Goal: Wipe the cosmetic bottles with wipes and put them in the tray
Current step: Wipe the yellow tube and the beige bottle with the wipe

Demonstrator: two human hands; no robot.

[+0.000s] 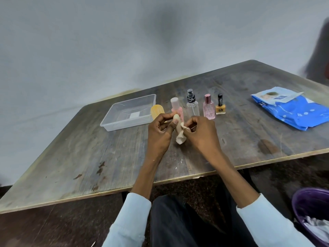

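No text can be read: the print on the blue wipes pack (292, 111) at the far right and the emblem on the yellow nail polish bottle (220, 106) are too blurred.

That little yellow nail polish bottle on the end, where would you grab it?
Probably by the tall black cap, from above. The nail polish bottle stands upright at the right end of the row, with the pink perfume bottle close on its left. The cap rises free, and the bottle's right side is open for fingers.
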